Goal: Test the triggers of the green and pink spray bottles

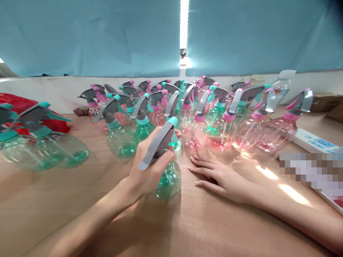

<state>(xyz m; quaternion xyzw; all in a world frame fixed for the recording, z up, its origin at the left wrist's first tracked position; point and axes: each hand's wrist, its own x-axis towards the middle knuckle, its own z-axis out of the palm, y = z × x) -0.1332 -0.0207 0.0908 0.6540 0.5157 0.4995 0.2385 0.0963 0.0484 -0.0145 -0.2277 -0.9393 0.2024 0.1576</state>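
My left hand [150,164] is wrapped round the neck of a green spray bottle [169,182] with a grey and teal trigger head. The bottle stands close to upright at the middle of the table, and the fingers partly cover its neck. My right hand [218,175] lies flat on the wooden table [203,228], fingers spread and nothing in it. Just beyond its fingertips stands a pink spray bottle [196,134]. Another green spray bottle [121,139] is behind and left of my left hand.
Several green and pink spray bottles crowd the back of the table. Two green spray bottles [71,150] overlap at the left, before a red bag [24,103]. At right are a clear plastic bottle [281,85], a white power strip [316,141] and cardboard [325,101]. Blue curtains [107,35] hang behind.
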